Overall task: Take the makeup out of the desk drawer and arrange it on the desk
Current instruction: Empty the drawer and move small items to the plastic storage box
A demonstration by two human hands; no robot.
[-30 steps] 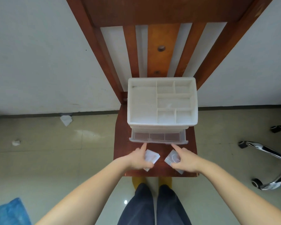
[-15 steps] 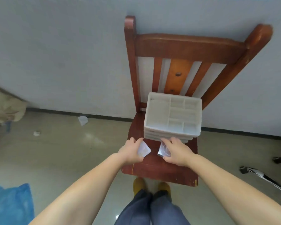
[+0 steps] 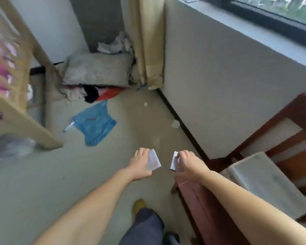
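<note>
My left hand (image 3: 141, 162) has its fingers clamped on a flat white translucent packet (image 3: 154, 160); my right hand (image 3: 185, 160) pinches a slim silvery-white case (image 3: 173, 162). Both are out of the drawer, over the floor; arranging them on a surface remains.

Open floor (image 3: 48, 183) runs from 6 to 10 o'clock of the hands, passable. Blue plastic bag (image 3: 94, 124) lies flat at 11 o'clock. Wooden frame (image 3: 19, 110) blocks 9–10 o'clock. Pile of cloth and cushion (image 3: 97, 71) fills the corner at 12. Wall (image 3: 219, 89) closes 1–2 o'clock. Red wooden chair (image 3: 201, 206) with white organiser (image 3: 261, 181) obstructs 3–5 o'clock.
</note>
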